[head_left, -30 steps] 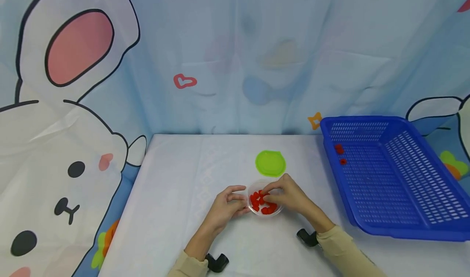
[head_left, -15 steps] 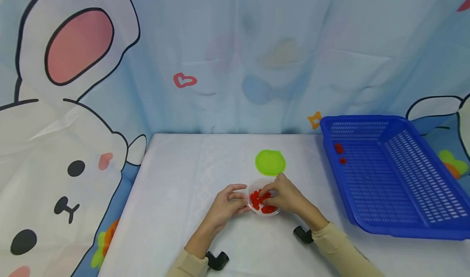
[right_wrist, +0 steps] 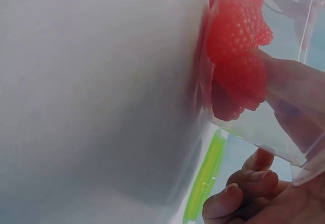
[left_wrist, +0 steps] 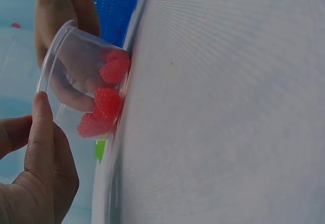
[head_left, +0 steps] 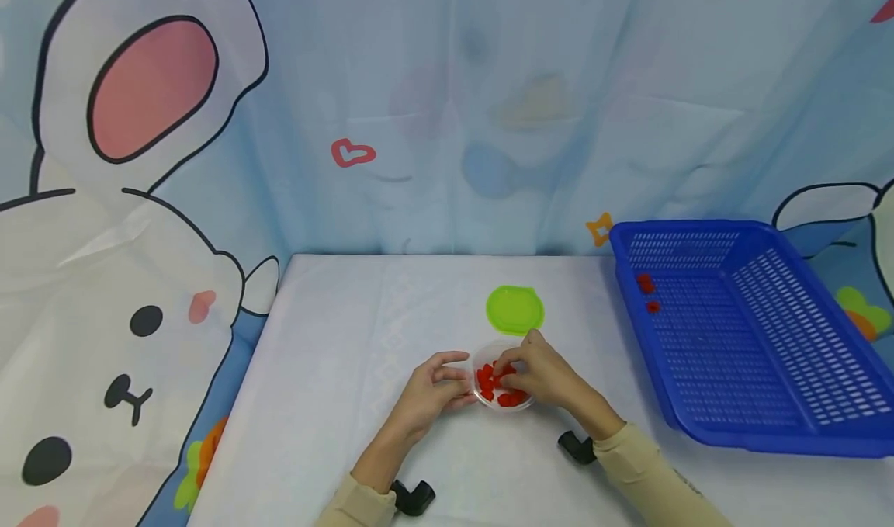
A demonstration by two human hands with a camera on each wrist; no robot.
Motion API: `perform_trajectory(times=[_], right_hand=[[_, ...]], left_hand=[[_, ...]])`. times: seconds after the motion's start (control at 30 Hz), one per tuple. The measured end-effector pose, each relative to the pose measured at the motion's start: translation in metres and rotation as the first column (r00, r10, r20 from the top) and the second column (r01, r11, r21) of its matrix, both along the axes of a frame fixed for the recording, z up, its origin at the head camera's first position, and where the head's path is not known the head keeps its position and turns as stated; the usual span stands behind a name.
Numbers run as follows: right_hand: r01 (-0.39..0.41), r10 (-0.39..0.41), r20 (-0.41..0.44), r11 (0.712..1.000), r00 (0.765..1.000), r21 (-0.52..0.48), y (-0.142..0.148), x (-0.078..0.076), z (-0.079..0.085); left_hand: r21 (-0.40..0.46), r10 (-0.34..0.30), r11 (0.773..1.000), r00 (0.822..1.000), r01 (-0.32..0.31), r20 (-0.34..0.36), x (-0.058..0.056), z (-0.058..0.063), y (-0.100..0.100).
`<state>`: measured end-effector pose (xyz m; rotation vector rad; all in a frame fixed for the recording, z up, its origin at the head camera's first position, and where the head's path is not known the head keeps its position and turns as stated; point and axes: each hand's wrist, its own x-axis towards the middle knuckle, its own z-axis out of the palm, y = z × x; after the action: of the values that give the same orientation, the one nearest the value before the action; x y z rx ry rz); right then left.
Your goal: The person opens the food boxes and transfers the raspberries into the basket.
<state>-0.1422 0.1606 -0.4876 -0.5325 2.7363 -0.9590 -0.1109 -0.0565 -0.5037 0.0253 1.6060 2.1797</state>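
Note:
A clear plastic cup point(head_left: 504, 408) with several red raspberries point(left_wrist: 107, 103) in its bottom stands on the white table. My left hand point(head_left: 438, 387) holds the cup at its left side, a fingertip right at the rim in the left wrist view. My right hand point(head_left: 548, 372) reaches down inside the cup from the right. Its thumb and index finger close on a raspberry point(right_wrist: 244, 79) near the bottom. The other fingers of that hand stay outside the wall, as the right wrist view shows.
A green lid point(head_left: 514, 310) lies just behind the cup. At the right stands a large blue basket point(head_left: 754, 341) with a few small red pieces point(head_left: 646, 282) near its left wall. A patterned curtain point(head_left: 447, 123) hangs behind the table. Black wrist mounts point(head_left: 415, 499) sit at both cuffs.
My right hand has shifted slightly left and deeper among the raspberries over the first half second, then stays nearly still. The left hand and the cup have hardly moved.

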Motion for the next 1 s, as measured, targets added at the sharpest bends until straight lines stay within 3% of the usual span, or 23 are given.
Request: perform_trajectory(times=[0.3, 0.67, 1.0], right_hand=[[-0.030, 0.030, -0.004, 0.999, 1.000, 0.037, 0.002, -0.003, 0.000], [-0.077, 0.077, -0.011, 0.996, 0.997, -0.038, 0.008, -0.002, -0.002], [0.004, -0.005, -0.012, 0.991, 1.000, -0.137, 0.020, 0.000, 0.014]], left_hand=[[0.009, 0.000, 1.000, 1.000, 0.000, 0.006, 0.000, 0.001, 0.002], [0.010, 0.004, 1.000, 1.000, -0.004, 0.006, 0.003, 0.002, 0.001], [0.008, 0.015, 1.000, 1.000, -0.015, 0.004, 0.004, 0.001, 0.001]])
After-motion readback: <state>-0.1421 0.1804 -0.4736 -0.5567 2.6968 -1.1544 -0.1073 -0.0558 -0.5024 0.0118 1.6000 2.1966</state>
